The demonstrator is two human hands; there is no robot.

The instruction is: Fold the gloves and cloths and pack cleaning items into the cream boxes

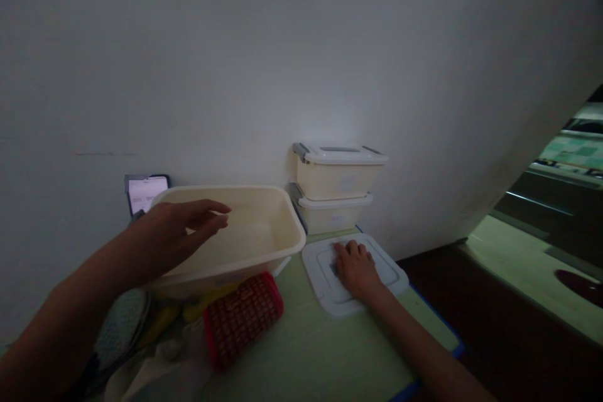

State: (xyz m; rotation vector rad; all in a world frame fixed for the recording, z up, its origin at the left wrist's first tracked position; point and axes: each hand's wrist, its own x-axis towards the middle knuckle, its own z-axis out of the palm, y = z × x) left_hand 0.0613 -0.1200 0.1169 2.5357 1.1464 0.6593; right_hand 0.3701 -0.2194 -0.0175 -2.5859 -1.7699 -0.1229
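Observation:
My left hand (188, 229) hovers over the near left side of a large cream plastic storage box (277, 226) that has no lid on it. Its thumb and fingers are apart, with nothing between them. On the table to the right lies a pale grey-white lid (390, 276), flat. My right hand (355, 267) is on the lid's middle, fingers bent over its dark grey handle, which they partly hide. Just in front of the box rests a red patterned pouch-like item (244, 320).
Two lidded cream boxes, an upper one (339, 180) on a lower one (332, 218), stand against the wall. A lit phone (148, 193) leans behind the large box. Yellow items, pale cloth (164, 370) and a greenish-white patterned item (121, 321) crowd the green table's (301, 358) front left.

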